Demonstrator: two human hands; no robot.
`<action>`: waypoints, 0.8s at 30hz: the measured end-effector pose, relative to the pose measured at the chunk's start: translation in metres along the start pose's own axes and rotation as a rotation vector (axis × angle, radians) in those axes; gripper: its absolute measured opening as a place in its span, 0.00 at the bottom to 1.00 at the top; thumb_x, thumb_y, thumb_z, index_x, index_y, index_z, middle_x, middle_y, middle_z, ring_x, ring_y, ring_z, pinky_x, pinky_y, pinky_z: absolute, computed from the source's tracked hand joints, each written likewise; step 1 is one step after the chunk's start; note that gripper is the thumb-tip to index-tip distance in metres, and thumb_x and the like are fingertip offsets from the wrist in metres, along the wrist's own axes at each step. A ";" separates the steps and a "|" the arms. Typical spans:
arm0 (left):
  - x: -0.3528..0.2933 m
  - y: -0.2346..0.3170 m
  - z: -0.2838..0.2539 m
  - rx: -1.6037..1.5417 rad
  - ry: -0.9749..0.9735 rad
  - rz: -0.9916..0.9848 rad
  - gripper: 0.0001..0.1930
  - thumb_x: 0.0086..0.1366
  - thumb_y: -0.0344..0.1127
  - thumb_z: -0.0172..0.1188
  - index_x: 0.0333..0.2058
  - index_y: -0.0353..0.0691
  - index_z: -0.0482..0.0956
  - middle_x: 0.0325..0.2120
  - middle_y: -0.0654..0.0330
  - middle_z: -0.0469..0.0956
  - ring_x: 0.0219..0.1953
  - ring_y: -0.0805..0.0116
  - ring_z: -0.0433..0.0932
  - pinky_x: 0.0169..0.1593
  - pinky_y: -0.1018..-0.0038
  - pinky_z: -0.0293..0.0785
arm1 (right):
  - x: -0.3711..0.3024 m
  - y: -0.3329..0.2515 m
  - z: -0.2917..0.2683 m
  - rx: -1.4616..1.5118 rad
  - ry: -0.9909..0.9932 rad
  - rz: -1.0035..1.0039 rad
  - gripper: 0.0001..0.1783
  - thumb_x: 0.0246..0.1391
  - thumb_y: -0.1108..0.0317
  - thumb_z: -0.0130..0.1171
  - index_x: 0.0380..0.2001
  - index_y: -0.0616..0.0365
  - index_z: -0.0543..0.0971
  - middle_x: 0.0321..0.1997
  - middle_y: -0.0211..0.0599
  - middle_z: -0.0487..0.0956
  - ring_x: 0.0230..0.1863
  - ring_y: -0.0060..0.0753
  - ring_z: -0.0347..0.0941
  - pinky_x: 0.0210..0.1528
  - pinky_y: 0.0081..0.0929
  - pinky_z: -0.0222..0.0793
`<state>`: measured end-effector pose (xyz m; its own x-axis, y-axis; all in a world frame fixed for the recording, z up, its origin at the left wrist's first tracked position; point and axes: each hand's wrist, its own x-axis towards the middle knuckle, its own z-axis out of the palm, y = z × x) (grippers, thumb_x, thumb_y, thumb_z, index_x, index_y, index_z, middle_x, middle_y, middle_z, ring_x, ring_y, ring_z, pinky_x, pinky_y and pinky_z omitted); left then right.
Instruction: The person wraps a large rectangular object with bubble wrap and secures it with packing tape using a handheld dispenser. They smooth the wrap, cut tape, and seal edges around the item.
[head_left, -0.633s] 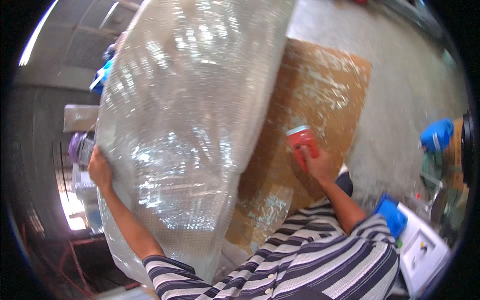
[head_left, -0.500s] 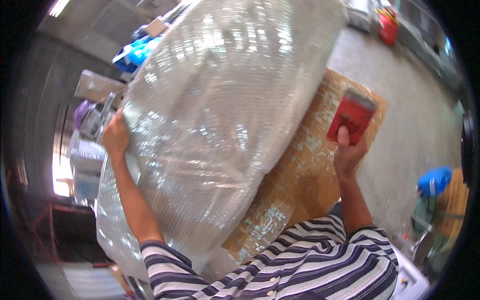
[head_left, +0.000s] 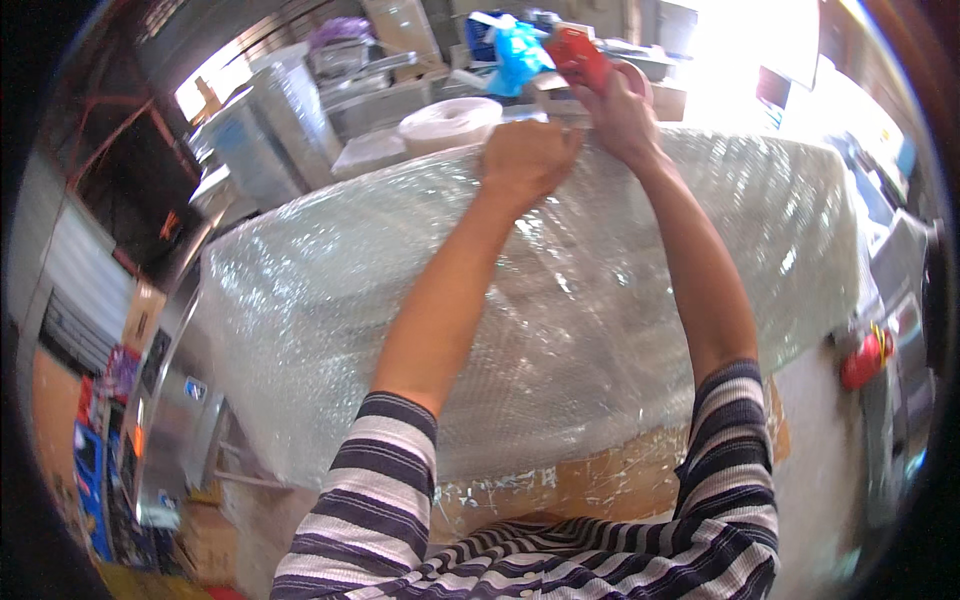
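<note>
Tape disp. (head_left: 577,58) in R grip (head_left: 622,118), wrap (head_left: 560,280) below

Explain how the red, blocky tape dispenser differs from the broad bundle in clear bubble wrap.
The red, blocky tape dispenser is small; the broad, clear bubble-wrapped bundle is far larger. The dispenser is red, the bundle pale and glossy. The right hand grips the dispenser; the left hand is at the bundle's far edge. Each has a hand at it.
</note>
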<state>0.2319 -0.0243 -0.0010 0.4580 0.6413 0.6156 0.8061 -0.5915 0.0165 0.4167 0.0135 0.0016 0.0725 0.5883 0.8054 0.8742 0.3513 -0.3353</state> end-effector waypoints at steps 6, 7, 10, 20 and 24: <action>-0.005 -0.002 -0.008 -0.045 -0.011 -0.045 0.27 0.72 0.54 0.45 0.34 0.37 0.85 0.29 0.45 0.85 0.34 0.44 0.85 0.43 0.49 0.79 | 0.001 0.007 0.000 0.025 0.024 0.000 0.27 0.65 0.47 0.54 0.52 0.61 0.74 0.47 0.57 0.82 0.50 0.62 0.79 0.52 0.52 0.72; -0.007 0.001 -0.013 -0.060 -0.014 -0.050 0.27 0.71 0.55 0.46 0.37 0.38 0.84 0.32 0.45 0.85 0.37 0.45 0.85 0.47 0.50 0.78 | 0.007 0.006 0.000 -0.029 0.007 -0.009 0.28 0.64 0.45 0.54 0.48 0.62 0.75 0.44 0.60 0.83 0.47 0.64 0.80 0.47 0.53 0.74; -0.017 -0.008 -0.010 0.006 0.112 0.080 0.25 0.70 0.56 0.50 0.44 0.39 0.83 0.43 0.45 0.84 0.49 0.47 0.82 0.57 0.52 0.73 | 0.018 0.001 -0.010 -0.184 -0.243 -0.009 0.29 0.63 0.43 0.54 0.46 0.63 0.78 0.45 0.60 0.83 0.49 0.61 0.80 0.50 0.52 0.73; -0.318 -0.202 -0.204 0.376 0.531 -0.630 0.31 0.66 0.58 0.63 0.56 0.36 0.78 0.52 0.44 0.79 0.57 0.46 0.76 0.61 0.55 0.69 | 0.023 0.000 -0.019 -0.181 -0.332 0.072 0.28 0.63 0.46 0.53 0.48 0.63 0.81 0.45 0.61 0.83 0.50 0.61 0.80 0.51 0.50 0.72; -0.502 -0.198 -0.216 0.045 0.385 -1.319 0.44 0.67 0.67 0.56 0.65 0.29 0.68 0.65 0.37 0.67 0.69 0.43 0.63 0.71 0.57 0.57 | 0.033 0.020 0.007 -0.221 -0.344 0.035 0.28 0.63 0.46 0.53 0.48 0.63 0.82 0.47 0.60 0.83 0.53 0.61 0.79 0.55 0.49 0.70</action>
<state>-0.2384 -0.3348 -0.1427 -0.7756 0.5312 0.3411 0.5731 0.3660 0.7332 0.4335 0.0453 0.0175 -0.0276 0.8196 0.5723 0.9588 0.1836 -0.2167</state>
